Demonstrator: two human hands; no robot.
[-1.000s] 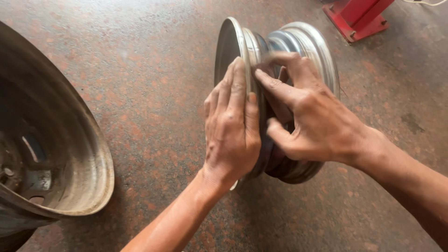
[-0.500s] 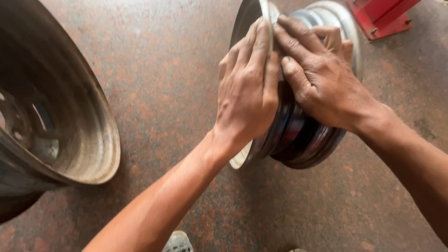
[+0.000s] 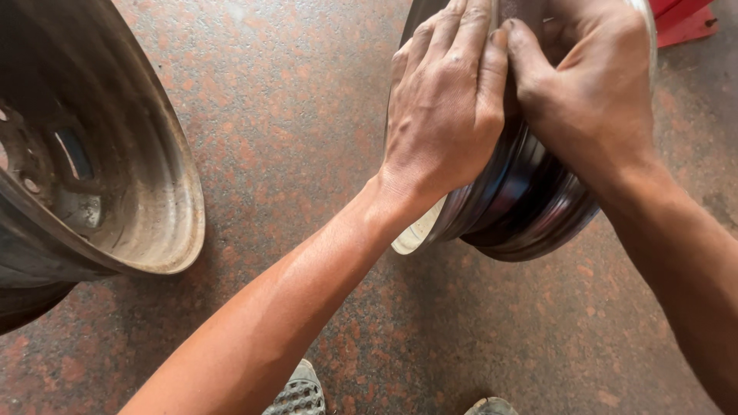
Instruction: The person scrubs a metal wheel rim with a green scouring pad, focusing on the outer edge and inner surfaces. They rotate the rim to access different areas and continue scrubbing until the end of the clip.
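A silvery steel wheel rim (image 3: 523, 200) stands upright on its edge on the speckled reddish floor. My left hand (image 3: 450, 107) lies flat against the rim's near outer flange, fingers together and pointing up. My right hand (image 3: 592, 92) curls over the top of the rim's barrel beside it, thumb touching my left fingers. Both hands hold the rim; its upper part is hidden behind them and cut off by the top of the view.
A second, larger dusty rim (image 3: 100, 177) lies tilted at the left edge, with its hollow inside facing the camera. A red metal stand (image 3: 684, 23) shows at the top right corner. My two shoe tips (image 3: 300, 396) appear at the bottom.
The view has come closer and lower over the rim. Both hands have slid up to its top, and the rim now sits higher in the view.
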